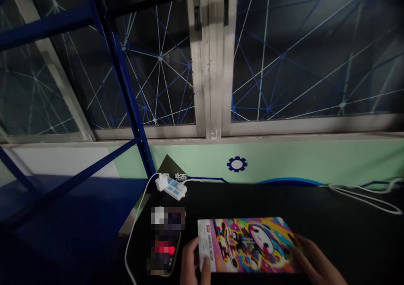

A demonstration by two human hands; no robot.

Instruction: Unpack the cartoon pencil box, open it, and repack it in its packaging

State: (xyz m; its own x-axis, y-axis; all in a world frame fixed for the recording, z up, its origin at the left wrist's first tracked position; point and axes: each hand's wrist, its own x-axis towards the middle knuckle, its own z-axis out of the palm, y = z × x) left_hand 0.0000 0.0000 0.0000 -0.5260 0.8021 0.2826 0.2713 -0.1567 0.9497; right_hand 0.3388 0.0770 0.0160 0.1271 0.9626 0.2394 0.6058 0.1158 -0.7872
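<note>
A colourful pencil box (249,245) with a cartoon character and the words "PENCIL BOX" lies on the black table (347,226) in front of me. My left hand (194,262) grips its left end, with the thumb at the front corner and the fingers along the side. At the other end, my right hand (312,257) closes around the right edge, its thumb over the top face. The undersides of both hands are hidden. Just left of my left hand is a phone (175,251), its screen partly blurred out.
A white power strip (176,188) with a plugged-in charger sits at the back left, and a white cable (128,243) runs down from it. Another white cable (369,196) loops at the far right. A blue metal frame (123,78) rises at left before the windows.
</note>
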